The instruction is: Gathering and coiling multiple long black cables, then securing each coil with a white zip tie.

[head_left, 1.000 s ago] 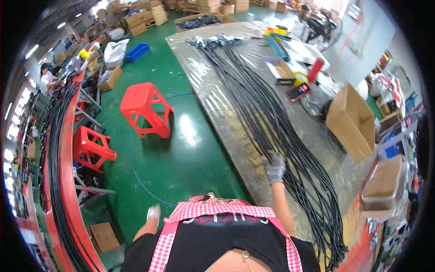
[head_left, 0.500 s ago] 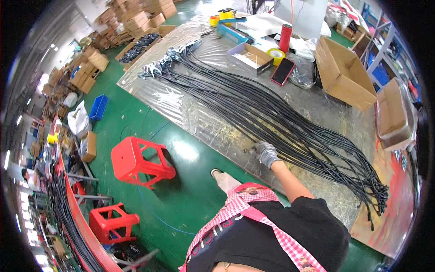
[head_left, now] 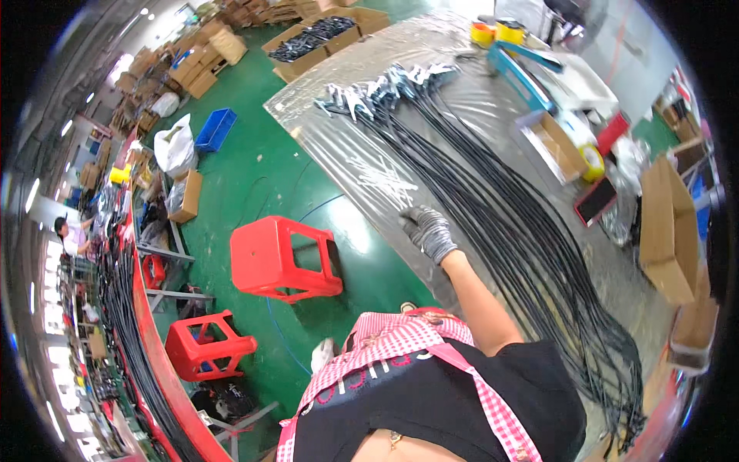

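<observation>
My right hand [head_left: 426,233], in a grey knitted glove, is over the table at the near end of a loose pile of thin white strips [head_left: 379,180]. Its fingers are slightly bent and apart, and nothing shows in them. Whether the fingertips touch the strips I cannot tell. Just right of the hand, a long bundle of black cables [head_left: 500,223] runs along the table. Silvery-white connector ends [head_left: 385,91] are gathered at the bundle's far end. My left hand is out of view.
Right on the film-covered table [head_left: 308,115] are a phone [head_left: 596,202], yellow tape [head_left: 591,163], a red can [head_left: 613,134], a small open box [head_left: 550,146] and a cardboard box [head_left: 668,231]. Red stools [head_left: 265,254] and a blue bin [head_left: 216,129] occupy the green floor to the left.
My right hand has moved along the table from beside the middle of the cables to the white strips. My view has shifted, so the table things appear farther right.
</observation>
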